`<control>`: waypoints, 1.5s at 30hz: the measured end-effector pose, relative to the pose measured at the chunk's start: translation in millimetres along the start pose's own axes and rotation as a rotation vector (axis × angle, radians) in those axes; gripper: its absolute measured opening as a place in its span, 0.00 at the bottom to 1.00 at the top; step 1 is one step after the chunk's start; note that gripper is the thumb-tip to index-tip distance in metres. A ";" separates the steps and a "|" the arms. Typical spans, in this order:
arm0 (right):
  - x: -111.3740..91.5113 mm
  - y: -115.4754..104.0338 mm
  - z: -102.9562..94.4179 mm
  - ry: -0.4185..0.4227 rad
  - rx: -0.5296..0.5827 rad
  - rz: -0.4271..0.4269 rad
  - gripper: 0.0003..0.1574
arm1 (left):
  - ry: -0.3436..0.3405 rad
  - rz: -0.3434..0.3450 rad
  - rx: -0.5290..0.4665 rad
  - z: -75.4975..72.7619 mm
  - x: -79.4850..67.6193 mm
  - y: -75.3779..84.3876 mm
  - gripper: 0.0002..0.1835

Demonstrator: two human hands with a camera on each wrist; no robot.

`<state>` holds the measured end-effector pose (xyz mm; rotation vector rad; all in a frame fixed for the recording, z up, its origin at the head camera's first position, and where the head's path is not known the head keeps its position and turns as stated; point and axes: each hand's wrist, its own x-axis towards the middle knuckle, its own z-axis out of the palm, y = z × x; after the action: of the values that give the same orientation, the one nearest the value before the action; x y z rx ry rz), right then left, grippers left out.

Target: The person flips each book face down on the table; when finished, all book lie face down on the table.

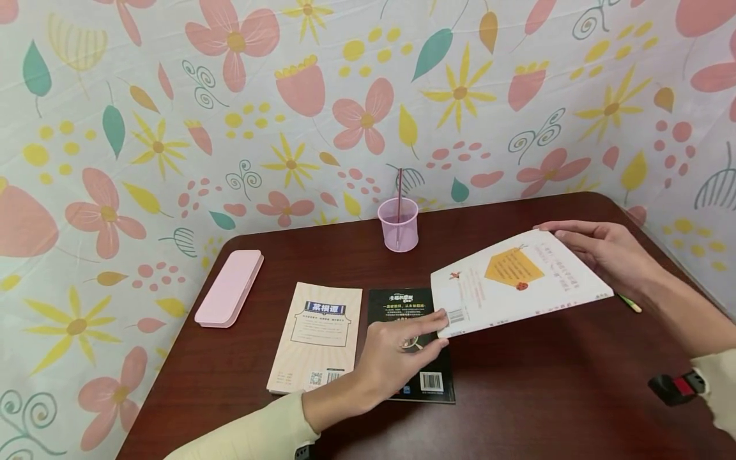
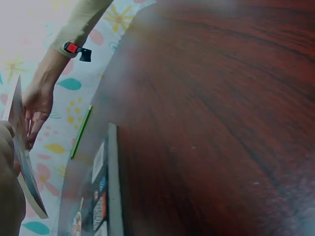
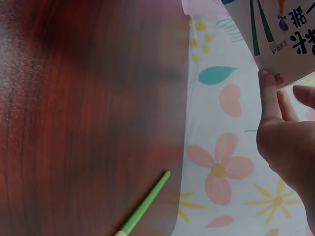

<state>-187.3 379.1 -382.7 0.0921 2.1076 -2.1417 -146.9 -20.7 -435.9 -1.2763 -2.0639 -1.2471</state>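
Note:
A white book (image 1: 512,284) with an orange patch on its cover is held tilted above the table between both hands. At its near left corner, the left hand (image 1: 382,358) pinches the edge by the barcode. The right hand (image 1: 612,255) grips the far right edge, its fingertips (image 3: 266,78) touching the cover in the right wrist view. Partly beneath the white book and left hand lies a black book (image 1: 397,303). Left of that is a beige book (image 1: 319,329) with a blue title band, lying flat.
A pink pencil case (image 1: 230,287) lies at the table's left edge. Toward the back stands a pink mesh cup (image 1: 399,233) holding a pencil (image 1: 399,191). A green pencil (image 2: 81,132) lies on the right side of the dark wooden table (image 1: 517,396), near a flowered cloth (image 1: 356,83).

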 end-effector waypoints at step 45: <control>24.4 60.5 21.6 -0.010 -0.631 -0.070 0.29 | -0.251 -0.153 0.193 39.5 -44.0 -2.0 0.12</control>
<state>-201.9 355.5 -445.6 -0.0592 2.6928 -1.4015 -122.6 -9.2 -488.6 -1.2586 -2.4332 -0.9579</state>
